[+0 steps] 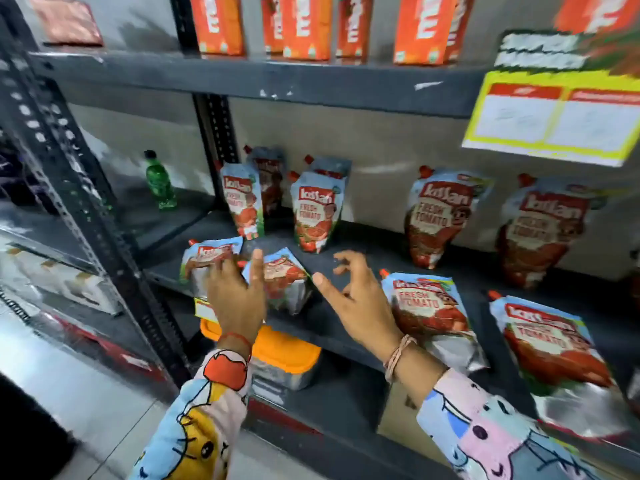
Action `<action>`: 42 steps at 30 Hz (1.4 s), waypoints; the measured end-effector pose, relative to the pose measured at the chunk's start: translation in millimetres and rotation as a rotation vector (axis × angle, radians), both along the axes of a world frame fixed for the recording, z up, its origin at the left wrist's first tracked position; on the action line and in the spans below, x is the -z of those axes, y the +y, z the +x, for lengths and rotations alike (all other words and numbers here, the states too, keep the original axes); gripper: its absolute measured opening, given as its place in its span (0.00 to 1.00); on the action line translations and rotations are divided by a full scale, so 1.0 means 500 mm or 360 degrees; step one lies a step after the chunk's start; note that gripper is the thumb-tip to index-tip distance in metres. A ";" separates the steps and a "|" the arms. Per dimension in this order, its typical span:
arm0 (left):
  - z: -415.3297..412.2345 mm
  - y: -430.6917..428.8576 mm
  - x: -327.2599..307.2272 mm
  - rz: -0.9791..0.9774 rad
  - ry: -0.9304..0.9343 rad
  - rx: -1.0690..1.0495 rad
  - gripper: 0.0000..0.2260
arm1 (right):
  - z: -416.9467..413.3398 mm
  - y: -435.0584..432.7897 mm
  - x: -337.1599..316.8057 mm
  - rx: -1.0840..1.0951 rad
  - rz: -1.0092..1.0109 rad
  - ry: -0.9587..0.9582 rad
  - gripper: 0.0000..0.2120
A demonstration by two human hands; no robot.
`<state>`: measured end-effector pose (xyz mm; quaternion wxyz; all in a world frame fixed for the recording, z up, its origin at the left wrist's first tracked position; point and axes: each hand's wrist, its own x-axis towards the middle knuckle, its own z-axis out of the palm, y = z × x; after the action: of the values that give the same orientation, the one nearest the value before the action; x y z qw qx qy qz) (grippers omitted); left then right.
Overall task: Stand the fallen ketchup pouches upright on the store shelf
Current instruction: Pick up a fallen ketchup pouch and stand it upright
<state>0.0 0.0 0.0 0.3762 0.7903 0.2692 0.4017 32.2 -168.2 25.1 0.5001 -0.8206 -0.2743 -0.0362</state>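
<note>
Several ketchup pouches lie flat near the front of the dark shelf [346, 327]: one at the far left [204, 258], one beside it [287, 282], one right of centre [429, 306] and one at the far right [550, 344]. Further back, pouches stand upright [242, 202] [317, 213] [441, 216] [543, 230]. My left hand [239, 296] hovers with fingers spread over the two left fallen pouches, fingertips at their edges. My right hand [356, 292] is open with curled fingers, between the second and third fallen pouch, holding nothing.
A green bottle [159, 180] stands at the back left of the shelf. Orange packs [304, 26] line the shelf above. A yellow price sign [554, 119] hangs at the upper right. An orange-lidded box [284, 358] sits on the shelf below. A perforated upright post [79, 188] stands at the left.
</note>
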 end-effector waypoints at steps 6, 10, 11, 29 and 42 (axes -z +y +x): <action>0.040 0.257 0.047 -0.0466 0.0426 -0.0405 0.26 | 0.059 0.225 0.048 -0.0318 0.0035 0.0973 0.07; 0.061 0.381 0.072 -0.1056 0.0553 0.0272 0.13 | 0.094 0.361 0.075 -0.0379 0.0074 0.1453 0.21; 0.063 0.408 0.077 -0.1195 0.0553 0.0409 0.10 | 0.105 0.393 0.083 -0.0336 0.0088 0.1535 0.22; 0.160 0.467 0.102 -0.0811 0.0199 0.1302 0.30 | 0.147 0.501 0.164 0.0261 0.0109 0.0351 0.26; 0.044 0.293 0.139 -0.1498 0.0376 0.0664 0.13 | 0.235 0.230 0.086 0.0351 -0.1101 0.0569 0.20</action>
<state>22.1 146.7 -69.5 0.7295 0.6125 0.2980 0.0621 149.9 -53.1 -18.1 0.2275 -0.9583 -0.0892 0.1481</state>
